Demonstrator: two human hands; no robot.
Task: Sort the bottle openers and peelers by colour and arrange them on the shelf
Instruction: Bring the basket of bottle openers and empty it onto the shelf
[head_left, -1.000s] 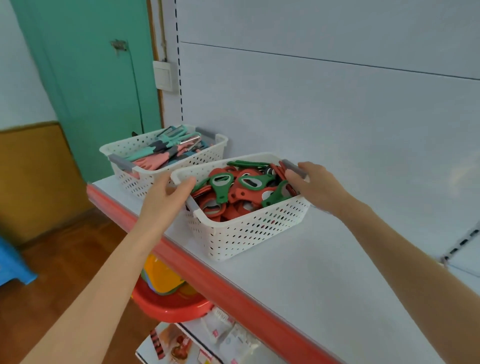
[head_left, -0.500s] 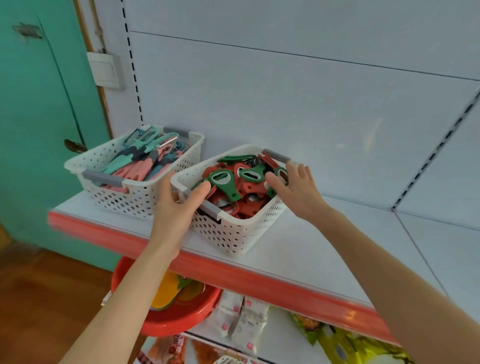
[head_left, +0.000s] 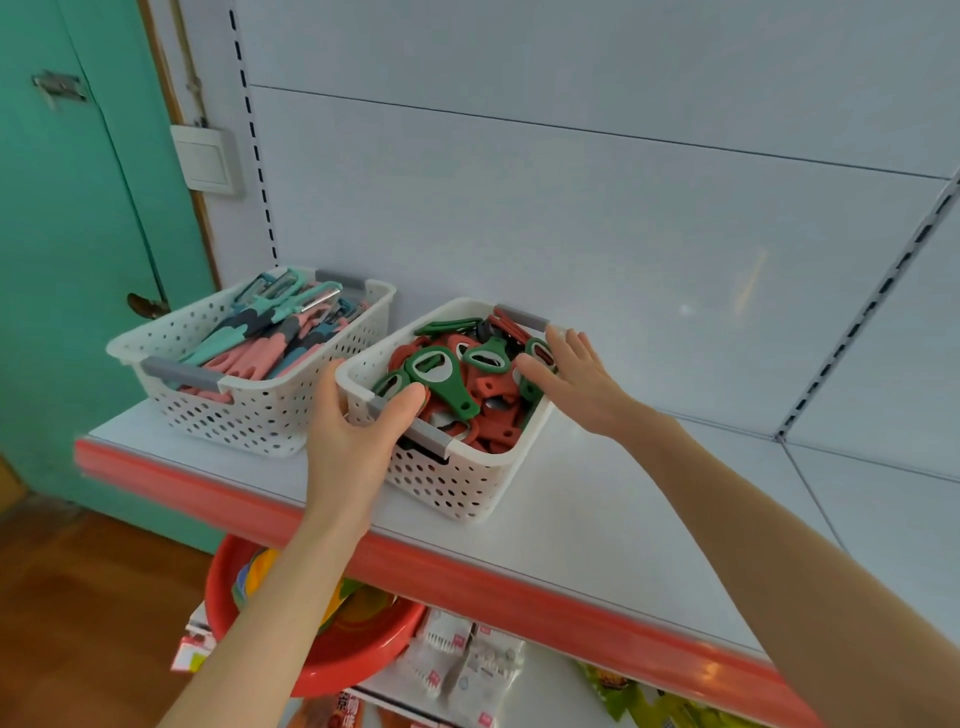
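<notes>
Bottle openers (head_left: 448, 375) lie 9 o'clock of right hand (head_left: 576, 385), fingers spread, nearer; left hand (head_left: 358, 441) grips basket (head_left: 467, 486) rim, 7 o'clock.

Green and red bottle openers (head_left: 457, 382) fill one white perforated basket (head_left: 457, 483); teal, pink and dark peelers (head_left: 270, 332) fill another (head_left: 249, 410). The white shelf (head_left: 597, 525) has a red edge.

view: single head cam, wide-angle, worn by the person
position: sat in front of the shelf (head_left: 597, 530), above its top board
facing: looked forward and down; shelf edge ran diagonally across frame
range: close; left hand (head_left: 358, 436) and right hand (head_left: 576, 379) reached the white basket (head_left: 457, 483) mid-frame
</notes>
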